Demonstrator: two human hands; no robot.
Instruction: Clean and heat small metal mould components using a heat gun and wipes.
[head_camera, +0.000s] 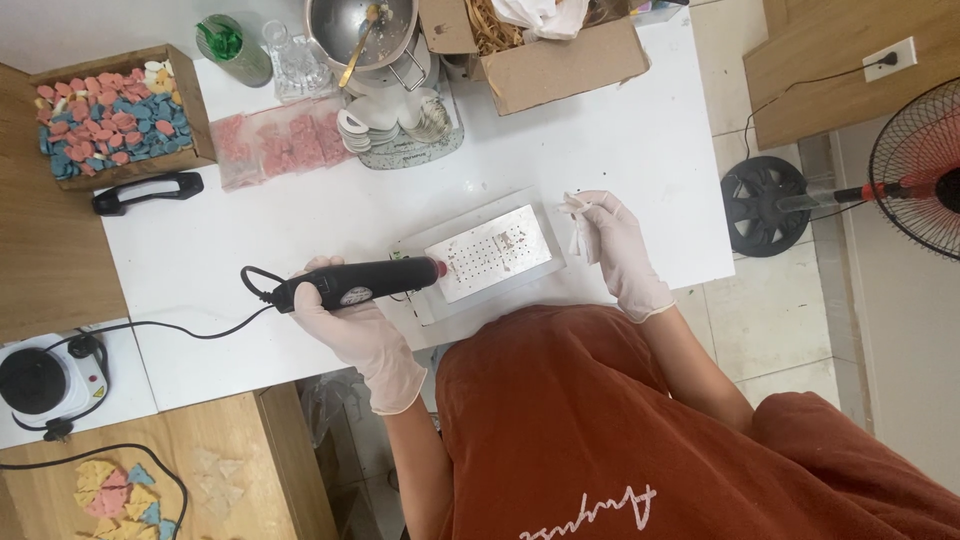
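Left hand (350, 325): gloved, fingers wrapped tight round a black corded tool (360, 282); red tip at the left edge of the plate (495, 250).
Right hand (615, 245): gloved, fingers loosely curled, pinching a white scrap (577, 207) just right of the plate.
Plate: pale, perforated, on a tray on the white table (640, 130), straight ahead.
Doing it well: likely keep the tip steady and low, right hand clear of it.
Around: box of coloured pieces (115, 115), bags, steel bowl (360, 30), carton (560, 55), well behind.
In the way: the cord (180, 325) trailing left could snag.
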